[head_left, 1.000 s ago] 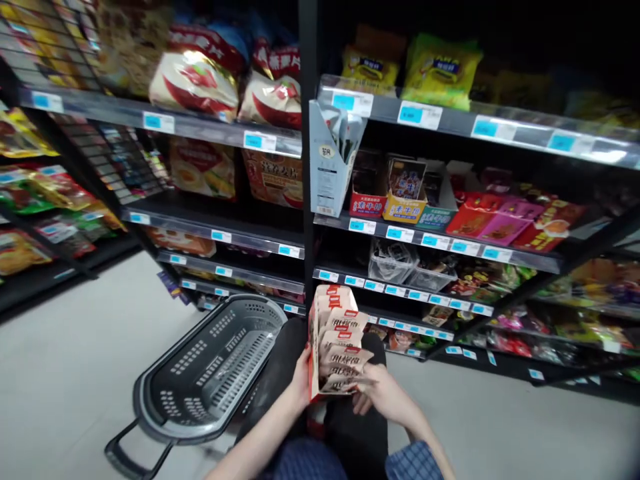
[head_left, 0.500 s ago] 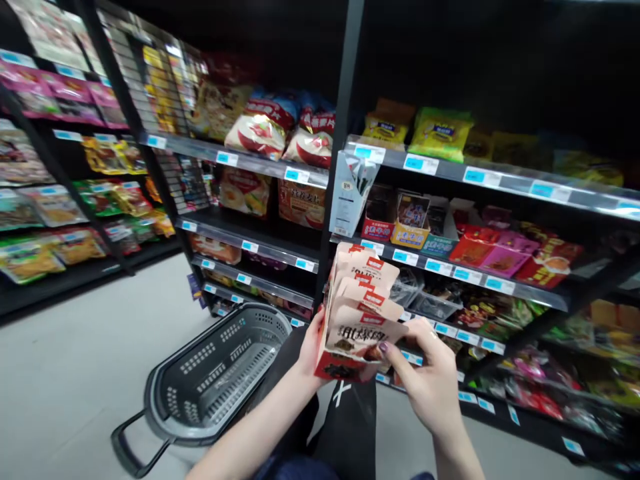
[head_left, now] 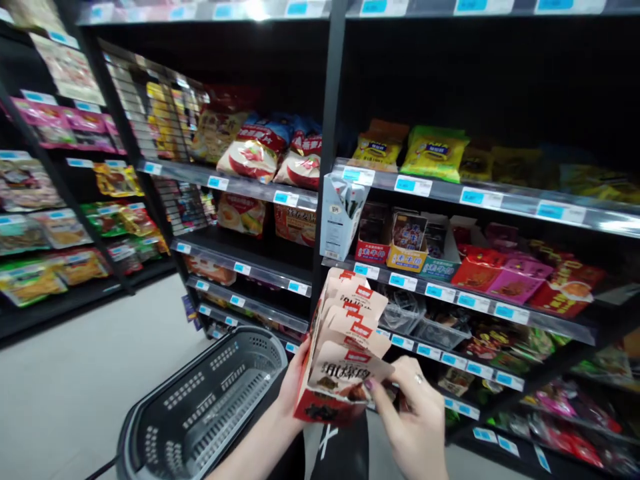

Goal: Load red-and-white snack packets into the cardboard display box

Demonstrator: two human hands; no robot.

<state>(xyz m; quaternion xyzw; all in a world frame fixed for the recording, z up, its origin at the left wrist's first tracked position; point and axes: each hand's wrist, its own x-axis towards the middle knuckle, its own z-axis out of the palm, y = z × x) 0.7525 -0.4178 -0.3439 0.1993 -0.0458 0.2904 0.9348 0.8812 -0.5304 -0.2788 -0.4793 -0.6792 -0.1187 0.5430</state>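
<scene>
The left hand [head_left: 291,393] gripped the snack display box [head_left: 343,350] beside the basket [head_left: 200,407]; the right hand's [head_left: 415,417] fingers pinched its front packet [head_left: 345,377].

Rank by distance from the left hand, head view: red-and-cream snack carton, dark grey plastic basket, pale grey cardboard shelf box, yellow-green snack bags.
1. red-and-cream snack carton: in the left hand.
2. dark grey plastic basket: low, to its left.
3. pale grey cardboard shelf box: shelf edge above.
4. yellow-green snack bags: higher shelf, upper right.

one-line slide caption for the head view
Left hand and right hand hold a display box of snack packets before stocked shelves, grey basket beside.
</scene>
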